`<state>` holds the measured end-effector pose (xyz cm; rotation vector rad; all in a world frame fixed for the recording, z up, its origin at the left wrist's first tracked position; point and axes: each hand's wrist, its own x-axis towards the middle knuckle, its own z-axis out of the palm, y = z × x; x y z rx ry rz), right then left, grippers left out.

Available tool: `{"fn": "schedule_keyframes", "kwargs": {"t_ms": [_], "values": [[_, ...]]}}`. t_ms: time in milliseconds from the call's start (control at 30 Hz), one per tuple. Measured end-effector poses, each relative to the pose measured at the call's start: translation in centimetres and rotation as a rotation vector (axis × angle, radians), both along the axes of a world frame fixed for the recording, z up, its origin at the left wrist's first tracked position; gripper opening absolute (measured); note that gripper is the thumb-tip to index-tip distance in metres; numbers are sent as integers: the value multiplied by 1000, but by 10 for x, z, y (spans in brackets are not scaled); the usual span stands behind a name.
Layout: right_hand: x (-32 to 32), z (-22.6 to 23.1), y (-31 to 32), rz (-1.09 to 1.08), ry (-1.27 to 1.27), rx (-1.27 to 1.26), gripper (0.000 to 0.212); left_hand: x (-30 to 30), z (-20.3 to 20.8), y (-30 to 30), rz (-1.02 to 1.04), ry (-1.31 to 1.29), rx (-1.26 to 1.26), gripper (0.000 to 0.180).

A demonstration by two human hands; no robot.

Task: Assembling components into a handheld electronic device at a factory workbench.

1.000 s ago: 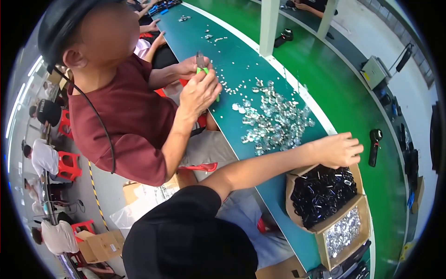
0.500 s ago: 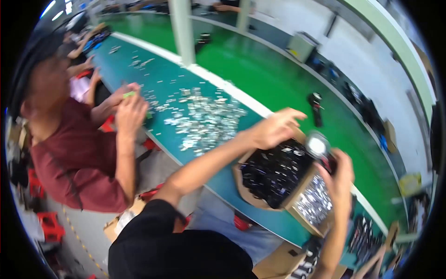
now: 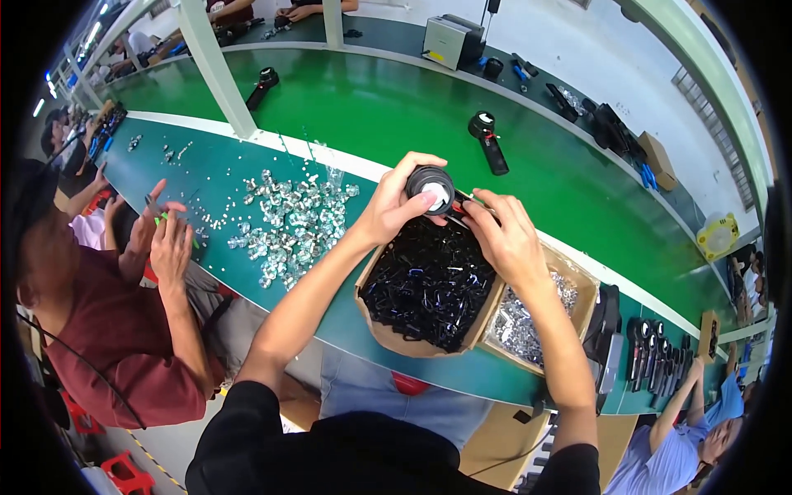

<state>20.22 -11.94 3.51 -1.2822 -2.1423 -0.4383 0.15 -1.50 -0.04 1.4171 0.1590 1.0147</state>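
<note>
Above the bins, both my hands hold one black round-headed device [image 3: 428, 183] with a pale disc in its open face. My left hand [image 3: 389, 203] wraps around the round head, thumb across the pale disc. My right hand [image 3: 513, 238] pinches the handle side, where a bit of red shows; its fingertips partly hide that part. Directly below lies a heap of small glossy black parts [image 3: 425, 285] in a cardboard bin [image 3: 381, 334]. Beside it, partly under my right forearm, stands a cardboard box [image 3: 587, 304] of small shiny silver or clear parts [image 3: 513, 323].
Clear shiny parts [image 3: 289, 227] lie scattered on the teal table [image 3: 318, 328] to the left. A similar black device [image 3: 489, 142] rests on the green belt [image 3: 371, 107]. A co-worker in a maroon shirt [image 3: 124, 346] sits left. Several black devices [image 3: 656, 355] lie right.
My hands have come together on the device: the left, empty before, now grips its head. The right has brought it left and up over the black parts. The view has turned.
</note>
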Motion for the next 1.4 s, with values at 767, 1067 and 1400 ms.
{"fn": "schedule_keyframes", "kwargs": {"t_ms": [767,1067,1400], "values": [[4,-16,-13,-172,-298,-171,42,11,8,-12,48,373,-69,36],[4,-7,-14,-17,-102,-141,27,7,10,-9,-12,348,-189,35],[3,-13,-7,243,105,69,32,5,3,2,68,385,145,38]]}}
